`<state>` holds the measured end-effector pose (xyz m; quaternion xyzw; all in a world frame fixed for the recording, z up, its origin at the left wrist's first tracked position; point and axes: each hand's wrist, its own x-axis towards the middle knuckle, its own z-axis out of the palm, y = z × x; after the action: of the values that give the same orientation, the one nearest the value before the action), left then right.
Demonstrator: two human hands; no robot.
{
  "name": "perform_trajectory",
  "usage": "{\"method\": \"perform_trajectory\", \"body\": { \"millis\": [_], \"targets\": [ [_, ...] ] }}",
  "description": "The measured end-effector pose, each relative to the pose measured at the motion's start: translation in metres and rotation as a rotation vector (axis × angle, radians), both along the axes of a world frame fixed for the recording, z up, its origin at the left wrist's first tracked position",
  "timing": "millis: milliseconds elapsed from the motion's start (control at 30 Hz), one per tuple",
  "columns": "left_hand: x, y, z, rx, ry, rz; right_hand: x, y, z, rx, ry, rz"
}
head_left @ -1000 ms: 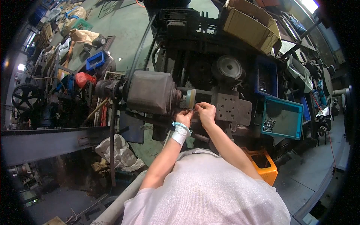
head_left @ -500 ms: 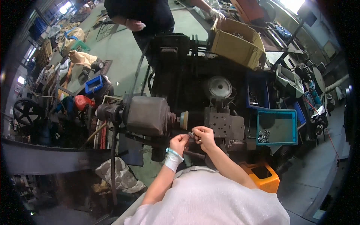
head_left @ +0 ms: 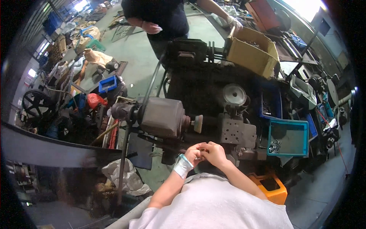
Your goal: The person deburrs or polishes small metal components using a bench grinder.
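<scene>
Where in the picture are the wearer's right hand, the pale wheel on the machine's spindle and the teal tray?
Right hand (head_left: pixel 215 154): head view, back of the hand.
Pale wheel (head_left: pixel 198 124): head view, middle of its visible side.
Teal tray (head_left: pixel 292 136): head view, bare inner floor.

Cardbd box (head_left: pixel 249 61): open top, sm. bits inside, upper R.
Co-worker (head_left: pixel 162 17): dark top, standing in bkgd, L of box.
Orange stool (head_left: pixel 281 192): plastic, lower R, w/ opening in it.
Red bag (head_left: pixel 96 101): L side, nr blue tray.
Blue tray (head_left: pixel 108 90): shallow, just beyond bag.
Green crate (head_left: pixel 98 46): farther back, L.
Tan sack (head_left: pixel 98 58): crumpled, btw. green crate & blue tray.
Spoked wheel (head_left: pixel 36 102): dark, far L.
Pale sack (head_left: pixel 129 177): crumpled, lower L.
Beam (head_left: pixel 57 144): grey, runs in from L edge.
Red cord (head_left: pixel 340 154): thin, far R.
Floor (head_left: pixel 133 51): grey-green, bkgd.
</scene>
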<state>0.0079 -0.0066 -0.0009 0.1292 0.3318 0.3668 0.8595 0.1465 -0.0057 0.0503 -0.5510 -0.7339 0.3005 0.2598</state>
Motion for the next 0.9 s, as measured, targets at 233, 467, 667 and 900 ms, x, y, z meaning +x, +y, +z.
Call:
{"method": "perform_trajectory", "body": {
  "millis": [233,467,667,900],
  "targets": [
    [0.013,-0.008,0.014,0.031,0.272,0.003,0.004,-0.005,-0.01,0.082,-0.106,0.085],
    [0.001,-0.01,0.005,0.086,0.242,-0.047,0.014,0.001,-0.017,-0.628,0.722,-0.27],
    [0.0,-0.01,0.008,0.2,0.438,-0.02,0.016,0.006,-0.013,-0.487,0.558,-0.163],
    [0.003,-0.007,0.008,0.379,0.74,-0.182,0.025,0.0,-0.026,-0.494,0.519,-0.095]
  ]
}}
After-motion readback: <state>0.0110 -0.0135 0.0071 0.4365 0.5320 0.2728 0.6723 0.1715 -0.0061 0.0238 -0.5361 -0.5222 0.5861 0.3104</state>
